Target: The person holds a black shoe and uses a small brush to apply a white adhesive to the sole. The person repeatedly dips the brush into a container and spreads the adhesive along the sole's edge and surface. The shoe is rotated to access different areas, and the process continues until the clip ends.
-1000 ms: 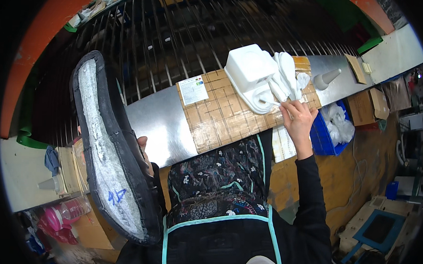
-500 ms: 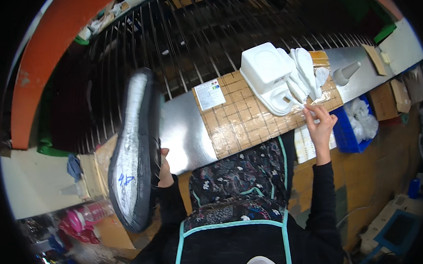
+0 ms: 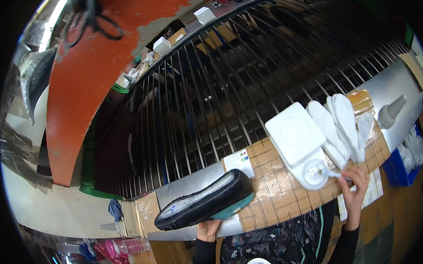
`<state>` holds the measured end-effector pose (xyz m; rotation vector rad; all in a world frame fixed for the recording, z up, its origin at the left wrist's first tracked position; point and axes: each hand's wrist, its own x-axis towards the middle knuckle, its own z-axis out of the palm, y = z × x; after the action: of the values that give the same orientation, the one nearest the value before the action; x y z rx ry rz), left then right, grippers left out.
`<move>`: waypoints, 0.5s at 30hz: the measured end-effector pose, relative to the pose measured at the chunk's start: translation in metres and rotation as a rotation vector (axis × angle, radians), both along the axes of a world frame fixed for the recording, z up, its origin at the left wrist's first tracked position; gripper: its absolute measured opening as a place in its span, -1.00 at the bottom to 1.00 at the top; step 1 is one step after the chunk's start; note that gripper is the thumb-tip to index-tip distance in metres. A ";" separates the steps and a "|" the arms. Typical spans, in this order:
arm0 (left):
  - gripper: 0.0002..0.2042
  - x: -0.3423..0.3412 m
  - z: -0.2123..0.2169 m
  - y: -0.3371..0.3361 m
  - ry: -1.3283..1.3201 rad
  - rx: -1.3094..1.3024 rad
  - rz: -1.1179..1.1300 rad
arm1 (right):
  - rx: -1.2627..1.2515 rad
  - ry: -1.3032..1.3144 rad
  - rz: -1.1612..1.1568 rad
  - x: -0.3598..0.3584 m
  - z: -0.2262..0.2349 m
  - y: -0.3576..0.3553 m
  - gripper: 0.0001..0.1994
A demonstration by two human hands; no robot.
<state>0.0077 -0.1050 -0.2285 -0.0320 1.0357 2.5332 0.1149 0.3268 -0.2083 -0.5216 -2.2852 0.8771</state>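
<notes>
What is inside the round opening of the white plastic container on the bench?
The tip of a small white brush, held by the right hand, reaches into the round opening of the white plastic container. The contents look white; what lies deeper under the open lid is hidden.

One black shoe lies at six o'clock. One white open container is at three o'clock. About four white insoles lie beside it. One grey cone nozzle stands at two o'clock.

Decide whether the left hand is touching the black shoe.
Touching: the head view shows the left hand gripping the black shoe from beneath, fingers against its lower edge.
</notes>
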 end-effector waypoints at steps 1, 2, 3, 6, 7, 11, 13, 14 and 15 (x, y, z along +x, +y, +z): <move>0.08 0.000 0.001 0.000 -0.019 -0.031 0.021 | -0.019 -0.007 -0.004 -0.001 0.001 -0.001 -0.84; 0.09 -0.001 0.002 0.000 -0.054 -0.021 0.043 | -0.007 0.006 -0.014 -0.003 0.001 -0.001 -0.84; 0.09 -0.001 0.004 -0.001 -0.065 -0.019 0.038 | -0.009 0.016 -0.022 -0.003 0.001 -0.003 -0.83; 0.12 0.001 0.007 -0.002 -0.127 -0.033 0.079 | -0.042 0.004 -0.019 -0.002 -0.001 -0.004 -0.81; 0.12 0.002 0.006 -0.002 -0.136 -0.032 0.094 | -0.039 -0.010 -0.018 -0.001 -0.001 -0.004 -0.81; 0.13 0.004 0.004 -0.007 -0.122 -0.010 0.109 | -0.023 -0.031 -0.009 0.001 -0.006 -0.002 -0.80; 0.12 0.005 0.002 -0.010 -0.118 0.029 0.069 | -0.026 -0.037 -0.003 0.002 -0.008 -0.001 -0.79; 0.13 0.006 0.000 -0.011 -0.139 0.032 0.088 | -0.016 -0.043 0.000 0.002 -0.009 0.000 -0.79; 0.14 0.007 -0.001 -0.012 -0.136 0.040 0.086 | -0.009 -0.036 0.000 0.002 -0.010 -0.001 -0.79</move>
<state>0.0143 -0.1165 -0.2295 -0.2386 0.9488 2.5869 0.1169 0.3259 -0.2187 -0.5459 -2.3141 0.8853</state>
